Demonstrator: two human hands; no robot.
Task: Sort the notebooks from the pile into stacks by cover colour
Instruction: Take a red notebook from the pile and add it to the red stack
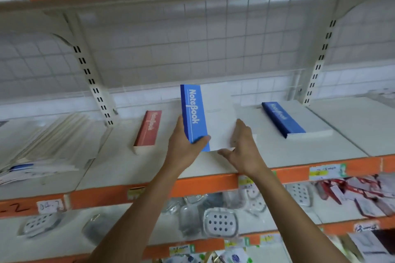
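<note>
Two stacks lie on the shelf [346, 134], blue stack [284, 119] right of the right hand [243, 145], red stack [147, 130] left of the left hand [183, 145]; between them hangs the raised blue notebook [193, 113], left hand curled round its spine, right hand pinching its near edge. Veering left would mix colours; a slack pinch could drop it.

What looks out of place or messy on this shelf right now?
Only the pile at far left: its notebooks are fanned out and slumped sideways. The red stack and blue stack lie flat and tidy, and the held notebook looks undamaged.
</note>
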